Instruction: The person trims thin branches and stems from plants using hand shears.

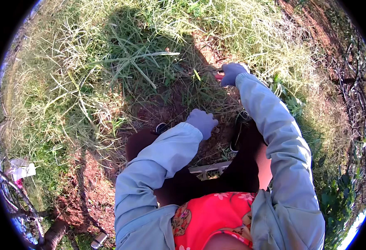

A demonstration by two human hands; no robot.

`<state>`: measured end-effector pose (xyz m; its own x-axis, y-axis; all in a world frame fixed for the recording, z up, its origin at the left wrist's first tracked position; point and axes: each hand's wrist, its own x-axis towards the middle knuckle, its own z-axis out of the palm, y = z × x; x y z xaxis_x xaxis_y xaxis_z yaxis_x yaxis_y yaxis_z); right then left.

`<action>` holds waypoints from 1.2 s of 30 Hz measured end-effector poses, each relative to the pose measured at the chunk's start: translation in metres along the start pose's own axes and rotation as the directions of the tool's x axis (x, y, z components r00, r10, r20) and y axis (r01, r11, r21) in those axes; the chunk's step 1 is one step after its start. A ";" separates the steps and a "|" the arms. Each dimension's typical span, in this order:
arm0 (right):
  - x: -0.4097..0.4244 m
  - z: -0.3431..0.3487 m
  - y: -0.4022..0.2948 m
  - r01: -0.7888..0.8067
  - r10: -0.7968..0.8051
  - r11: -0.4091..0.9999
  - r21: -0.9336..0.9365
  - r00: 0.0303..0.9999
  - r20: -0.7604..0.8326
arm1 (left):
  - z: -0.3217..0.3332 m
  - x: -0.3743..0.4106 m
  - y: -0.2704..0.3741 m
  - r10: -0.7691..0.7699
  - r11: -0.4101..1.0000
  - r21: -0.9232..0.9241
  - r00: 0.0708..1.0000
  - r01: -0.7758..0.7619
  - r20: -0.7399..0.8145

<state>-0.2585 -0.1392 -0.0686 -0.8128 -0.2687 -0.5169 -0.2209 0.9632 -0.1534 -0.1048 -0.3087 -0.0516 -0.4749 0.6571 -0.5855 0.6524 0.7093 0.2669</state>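
Observation:
My left hand, in a pale glove, hangs low over the shaded soil between my knees, its fingers curled; whether it holds anything cannot be told. My right hand, gloved alike, reaches farther out and is closed on a red handle, of which only a short piece shows; the rest of that tool is hidden in the hand and grass. Tangled green and dry grass spreads in front of both hands. Bare reddish soil shows beside the left hand.
Dark shoes stand near my hands. Under my legs is part of a light slatted seat or crate. At the lower left lie a metallic cylinder, a white plastic piece and a branching trunk. Leafy plants grow at the right.

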 end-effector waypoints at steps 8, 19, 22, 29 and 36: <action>0.074 0.030 -0.017 -0.092 0.090 0.995 0.036 0.995 0.045 | -0.011 -0.004 0.011 -0.037 0.999 -0.025 0.992 0.040 0.118; 0.105 0.069 -0.023 -0.159 0.157 0.987 -0.008 0.960 0.230 | -0.013 -0.016 0.005 0.011 0.999 -0.050 0.983 -0.002 0.183; 0.114 0.075 -0.030 -0.140 0.133 0.990 0.007 0.954 0.268 | -0.022 -0.018 0.005 -0.002 0.998 -0.053 0.971 0.015 0.241; 0.123 0.087 -0.037 -0.125 0.132 0.991 -0.043 0.961 0.244 | -0.024 -0.021 0.000 0.023 0.998 -0.058 0.962 -0.007 0.274; 0.140 0.105 -0.022 -0.002 0.030 0.990 -0.144 0.981 0.190 | -0.024 -0.019 0.000 0.006 0.997 -0.071 0.960 0.015 0.280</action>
<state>-0.3104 -0.1992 -0.2259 -0.7021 -0.2372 -0.6714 -0.2949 0.9551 -0.0291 -0.1104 -0.3148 -0.0220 -0.2865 0.5636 -0.7748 0.6016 0.7352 0.3123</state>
